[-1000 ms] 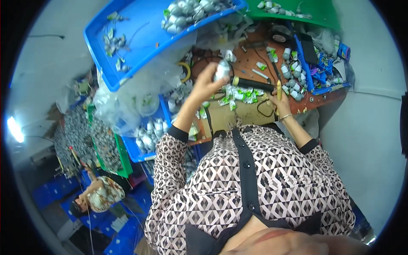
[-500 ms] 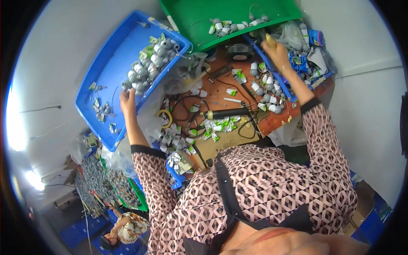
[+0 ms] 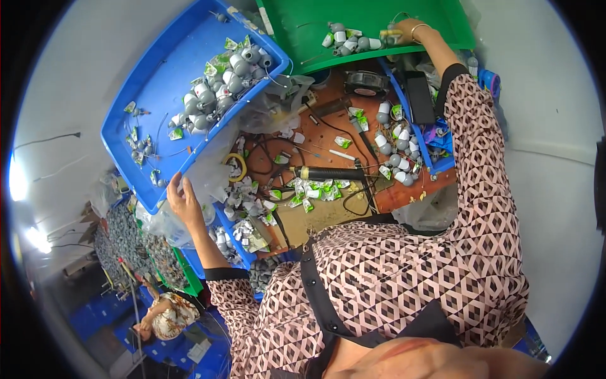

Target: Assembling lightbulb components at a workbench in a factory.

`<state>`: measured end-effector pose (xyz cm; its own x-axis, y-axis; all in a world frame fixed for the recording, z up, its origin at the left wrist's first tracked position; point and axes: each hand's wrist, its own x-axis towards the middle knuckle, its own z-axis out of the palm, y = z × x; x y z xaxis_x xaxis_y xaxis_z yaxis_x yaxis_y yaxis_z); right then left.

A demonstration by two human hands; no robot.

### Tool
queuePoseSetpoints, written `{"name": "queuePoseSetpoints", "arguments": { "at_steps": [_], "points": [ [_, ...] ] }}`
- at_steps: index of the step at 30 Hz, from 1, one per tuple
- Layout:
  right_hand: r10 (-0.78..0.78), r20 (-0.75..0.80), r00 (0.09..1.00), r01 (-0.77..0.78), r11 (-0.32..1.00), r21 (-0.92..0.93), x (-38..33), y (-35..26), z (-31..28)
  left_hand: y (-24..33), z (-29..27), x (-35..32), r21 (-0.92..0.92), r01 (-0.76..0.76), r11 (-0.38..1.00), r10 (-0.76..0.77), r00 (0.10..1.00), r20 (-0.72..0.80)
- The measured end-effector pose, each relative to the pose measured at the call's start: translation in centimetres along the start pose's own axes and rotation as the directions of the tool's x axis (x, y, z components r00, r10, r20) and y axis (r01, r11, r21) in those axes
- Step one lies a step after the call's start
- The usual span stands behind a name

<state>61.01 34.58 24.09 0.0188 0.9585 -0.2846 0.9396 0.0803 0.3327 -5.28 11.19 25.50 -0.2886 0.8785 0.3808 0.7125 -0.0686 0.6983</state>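
Observation:
My left hand [image 3: 184,202] is at the near edge of the blue tray [image 3: 136,82], fingers apart, nothing in it. A heap of grey and white bulb-shaped parts [image 3: 218,91] with thin wires and green-white tags lies along the tray's right side. Over the front of the green tray [image 3: 372,16], my right hand [image 3: 410,30] has its fingers bent down beside a small group of the same grey and white parts [image 3: 346,41]. Something yellow shows at its fingertips; what they hold is too small to make out.
On the brown bench [image 3: 328,136] lie a black-handled tool [image 3: 331,173], a yellow tape ring [image 3: 235,167], cables, loose green-white tags [image 3: 315,189] and more grey parts [image 3: 398,148]. A dark phone-like slab [image 3: 420,98] rests in a blue bin at right. Another person [image 3: 167,316] sits at lower left.
My right hand has moved up from the right-hand bin to the green tray. My left hand has drawn back from the heap toward the blue tray's near edge, its fingers now free of the parts.

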Motion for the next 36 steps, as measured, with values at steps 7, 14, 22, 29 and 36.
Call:
{"name": "queuePoseSetpoints", "arguments": {
  "at_steps": [7,14,22,29,36],
  "points": [
    [0.067,-0.590,0.804,0.120,0.955,0.272,-5.2,1.6,-5.3,1.3,0.1,-3.4,-0.035,0.031,0.999,-0.036,0.986,-0.163],
    [-0.111,-0.313,0.943,0.325,0.510,0.796,-12.5,-12.0,-3.8,5.0,8.7,-10.2,-0.343,0.002,0.939,0.149,0.899,0.413],
    [-0.503,-0.048,0.863,0.084,0.049,0.995,-25.9,-36.6,9.9,3.0,14.8,-19.2,-0.473,0.849,0.234,-0.209,0.519,0.829],
    [-0.633,0.434,0.641,-0.491,0.097,0.866,-30.7,-41.0,17.0,-4.9,11.9,-25.5,-0.132,0.990,0.048,-0.446,0.140,0.884],
    [-0.479,0.268,0.836,-0.298,0.014,0.955,-28.2,-40.5,17.8,-4.7,13.2,-26.9,0.001,-0.016,1.000,0.011,0.698,0.716]
  ]
}}
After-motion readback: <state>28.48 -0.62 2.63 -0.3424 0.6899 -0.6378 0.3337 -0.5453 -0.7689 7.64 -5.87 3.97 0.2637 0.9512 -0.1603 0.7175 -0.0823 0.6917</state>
